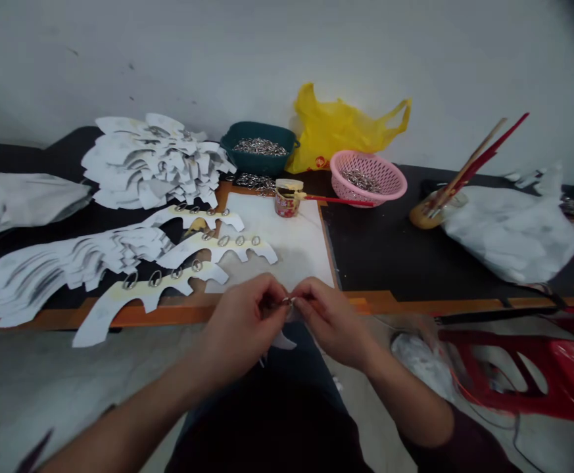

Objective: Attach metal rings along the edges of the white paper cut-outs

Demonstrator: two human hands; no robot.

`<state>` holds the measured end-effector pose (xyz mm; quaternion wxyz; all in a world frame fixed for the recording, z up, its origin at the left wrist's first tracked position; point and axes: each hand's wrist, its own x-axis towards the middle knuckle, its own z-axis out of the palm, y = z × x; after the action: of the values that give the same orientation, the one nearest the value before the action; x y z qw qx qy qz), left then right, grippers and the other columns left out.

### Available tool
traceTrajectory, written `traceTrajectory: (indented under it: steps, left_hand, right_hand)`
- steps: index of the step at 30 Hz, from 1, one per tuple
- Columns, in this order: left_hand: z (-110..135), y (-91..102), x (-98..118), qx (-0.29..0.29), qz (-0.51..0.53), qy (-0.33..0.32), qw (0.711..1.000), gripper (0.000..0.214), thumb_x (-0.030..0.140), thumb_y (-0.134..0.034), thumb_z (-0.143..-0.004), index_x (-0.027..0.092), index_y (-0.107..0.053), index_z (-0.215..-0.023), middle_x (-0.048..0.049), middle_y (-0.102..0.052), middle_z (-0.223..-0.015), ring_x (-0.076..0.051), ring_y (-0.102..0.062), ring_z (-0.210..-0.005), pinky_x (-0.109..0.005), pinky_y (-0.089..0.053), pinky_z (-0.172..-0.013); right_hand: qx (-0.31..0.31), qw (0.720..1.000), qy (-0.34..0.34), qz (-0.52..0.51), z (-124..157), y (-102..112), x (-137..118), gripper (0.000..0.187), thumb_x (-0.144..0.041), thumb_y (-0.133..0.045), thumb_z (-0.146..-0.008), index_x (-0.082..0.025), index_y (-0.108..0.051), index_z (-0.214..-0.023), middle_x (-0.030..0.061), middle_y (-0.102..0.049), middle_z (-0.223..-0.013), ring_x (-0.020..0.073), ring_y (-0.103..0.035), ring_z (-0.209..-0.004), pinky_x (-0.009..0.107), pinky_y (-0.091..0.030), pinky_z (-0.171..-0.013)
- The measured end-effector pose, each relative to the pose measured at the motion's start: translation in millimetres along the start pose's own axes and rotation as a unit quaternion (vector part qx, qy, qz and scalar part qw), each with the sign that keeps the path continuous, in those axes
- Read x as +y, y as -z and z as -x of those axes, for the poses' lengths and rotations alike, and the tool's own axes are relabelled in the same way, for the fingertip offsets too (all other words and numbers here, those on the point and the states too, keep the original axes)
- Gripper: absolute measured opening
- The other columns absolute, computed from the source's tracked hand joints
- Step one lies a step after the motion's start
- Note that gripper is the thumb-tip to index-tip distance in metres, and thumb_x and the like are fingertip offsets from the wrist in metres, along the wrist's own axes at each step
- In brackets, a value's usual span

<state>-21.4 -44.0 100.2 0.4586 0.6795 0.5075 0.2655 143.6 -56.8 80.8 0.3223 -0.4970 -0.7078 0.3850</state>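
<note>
My left hand and my right hand meet just in front of the table's near edge, fingers pinched together. Between the fingertips sits a small metal ring, and a white cut piece hangs below the hands. Right behind them on the table lie three white shaped pieces with metal rings fitted along them, overlapping on a white work mat.
White cut pieces are stacked at back left and left. A green tub of rings, yellow bag, pink basket, glue jar with brush and brush holder stand behind. A red stool is at right.
</note>
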Motion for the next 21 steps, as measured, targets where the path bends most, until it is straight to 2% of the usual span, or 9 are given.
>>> traceTrajectory:
  steps: [3,5,7,9,11,12,16,18,21]
  left_hand:
    - [-21.0,29.8,27.9,-0.121,-0.011,-0.066,0.99,0.007,0.027,-0.054,-0.074,0.02,-0.056,-0.076,0.002,-0.059,-0.066,-0.011,-0.053,-0.058,-0.022,-0.039,-0.051]
    - [-38.6,36.8,34.5,-0.173,-0.031,-0.11,0.978,0.009,0.027,-0.055,-0.074,0.021,-0.056,-0.081,0.0018,-0.059,-0.069,-0.012,-0.054,-0.061,-0.023,-0.041,-0.054]
    - [-54.2,29.5,27.0,-0.123,-0.091,-0.171,0.973,0.013,0.025,-0.058,-0.071,0.021,-0.056,-0.084,0.0004,-0.059,-0.079,-0.015,-0.055,-0.072,-0.026,-0.043,-0.064]
    - [-62.9,10.2,8.5,-0.016,-0.149,-0.217,0.965,0.019,0.023,-0.062,-0.068,0.019,-0.055,-0.085,-0.0031,-0.057,-0.09,-0.019,-0.053,-0.088,-0.031,-0.042,-0.078]
    - [-61.7,-14.6,-13.8,0.041,-0.171,-0.222,0.959,0.011,0.022,-0.059,-0.072,0.018,-0.055,-0.08,-0.0055,-0.054,-0.091,-0.02,-0.05,-0.093,-0.033,-0.04,-0.083]
    - [-57.7,-26.8,-23.8,0.044,-0.167,-0.211,0.962,0.004,0.02,-0.056,-0.075,0.017,-0.055,-0.077,-0.0056,-0.054,-0.088,-0.019,-0.05,-0.091,-0.032,-0.04,-0.081]
    - [-35.3,-61.9,-46.9,0.047,-0.078,-0.087,0.992,0.01,0.019,-0.048,-0.08,0.018,-0.057,-0.077,-0.0027,-0.058,-0.078,-0.016,-0.054,-0.076,-0.029,-0.042,-0.071]
    - [-28.4,-69.7,-50.7,0.065,0.007,-0.015,0.998,0.012,0.025,-0.049,-0.08,0.017,-0.057,-0.079,-0.0019,-0.06,-0.075,-0.015,-0.055,-0.071,-0.027,-0.043,-0.067]
    - [-24.9,-72.9,-53.2,0.065,0.126,0.061,0.988,0.019,0.034,-0.052,-0.078,0.016,-0.056,-0.081,-0.0019,-0.061,-0.073,-0.014,-0.056,-0.065,-0.026,-0.045,-0.06]
  right_hand:
    - [0.034,0.992,-0.03,-0.121,-2.7,10.6,-13.1,0.009,-0.025,-0.046,-0.084,-0.019,-0.052,-0.082,-0.0021,-0.05,-0.068,0.0094,-0.044,-0.06,0.021,-0.036,-0.055]
    - [0.052,0.968,-0.071,-0.237,-5.2,11.6,-9.4,0.012,-0.031,-0.046,-0.083,-0.019,-0.052,-0.084,-0.0034,-0.049,-0.064,0.0079,-0.042,-0.053,0.019,-0.034,-0.047]
    - [0.085,0.937,-0.12,-0.316,-7.6,7.1,4.5,0.014,-0.033,-0.048,-0.081,-0.02,-0.051,-0.083,-0.0047,-0.047,-0.061,0.007,-0.039,-0.048,0.019,-0.03,-0.043]
    - [0.141,0.917,-0.157,-0.338,-8.0,-1.0,23.5,0.013,-0.033,-0.053,-0.078,-0.019,-0.05,-0.078,-0.0052,-0.047,-0.059,0.007,-0.039,-0.047,0.019,-0.029,-0.043]
    - [0.187,0.917,-0.175,-0.305,-4.8,-10.6,41.0,0.014,-0.033,-0.053,-0.077,-0.019,-0.049,-0.075,-0.0045,-0.048,-0.06,0.0087,-0.042,-0.05,0.02,-0.032,-0.045]
    - [0.209,0.925,-0.173,-0.266,-2.0,-15.4,47.4,0.014,-0.033,-0.052,-0.077,-0.019,-0.05,-0.075,-0.0032,-0.05,-0.063,0.0101,-0.045,-0.055,0.021,-0.036,-0.049]
    - [0.256,0.945,-0.156,-0.135,12.2,-31.8,55.6,0.014,-0.032,-0.046,-0.081,-0.019,-0.052,-0.083,0.0014,-0.056,-0.077,0.0139,-0.052,-0.07,0.027,-0.043,-0.065]
    - [0.256,0.946,-0.16,-0.123,17.6,-38.3,53.3,0.014,-0.031,-0.044,-0.083,-0.019,-0.051,-0.084,0.0022,-0.056,-0.079,0.0142,-0.052,-0.07,0.027,-0.043,-0.065]
    - [0.256,0.947,-0.151,-0.124,21.5,-45.7,49.3,0.011,-0.029,-0.044,-0.083,-0.02,-0.049,-0.081,0.0029,-0.057,-0.083,0.0145,-0.053,-0.074,0.028,-0.044,-0.069]
